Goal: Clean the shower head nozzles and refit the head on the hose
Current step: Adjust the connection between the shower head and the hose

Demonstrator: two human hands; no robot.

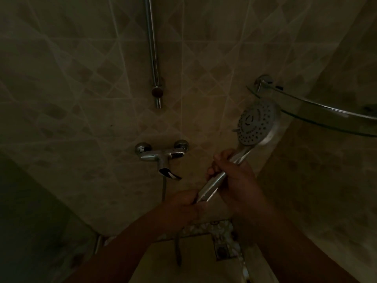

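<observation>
You stand in a dim tiled shower corner — a chrome rail (153, 48) runs down the top centre, a mixer tap (161, 155) sits mid-frame, a glass shelf (318, 111) curves in at the right. Right of centre, your right hand (234, 176) wraps the handle of the shower head (256, 124), its grey dotted face toward you. Your left hand (183, 205) curls round the handle's lower end — the hose (177, 250) hangs below it.
</observation>
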